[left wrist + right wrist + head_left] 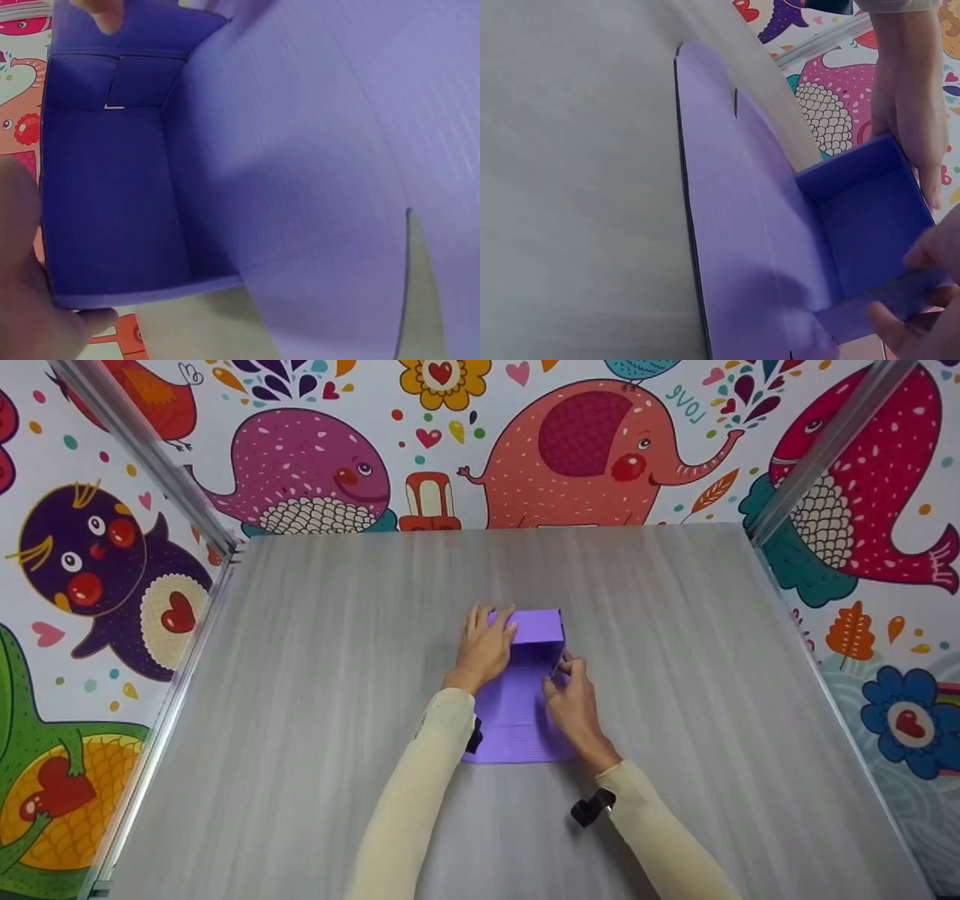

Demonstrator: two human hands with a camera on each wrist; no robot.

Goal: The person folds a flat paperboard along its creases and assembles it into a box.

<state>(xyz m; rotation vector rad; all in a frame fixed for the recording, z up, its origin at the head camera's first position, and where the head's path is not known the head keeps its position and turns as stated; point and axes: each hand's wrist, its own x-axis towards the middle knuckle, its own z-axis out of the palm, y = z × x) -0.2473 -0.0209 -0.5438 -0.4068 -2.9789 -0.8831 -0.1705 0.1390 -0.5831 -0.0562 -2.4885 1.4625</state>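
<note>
- While tagging from the head view, where to place the purple box [536, 628]?
- Near the middle of the grey tabletop [300, 697]. Folded up at the far end, with a flat flap [517, 744] lying toward the person.
- And for the left hand [484, 652]?
- Reaching forward from a pale sleeve [420, 780], holding the upper left corner with bent fingers over the outside.
- For the right hand [576, 701]?
- Angled inward, pinching the right side wall [847, 315] between thumb and fingers.
- Any writing to log?
- Yes: mirror-written "love" [685, 406] on the patterned backdrop [442, 457], above the elephant's trunk [705, 471].
- And on edges, room?
- Well apart from the metal rail [156, 750] at the left edge. Surrounded by tabletop on both sides, with more between near flap edge and person. Also slotted through the flap, judging by the left wrist view.
</note>
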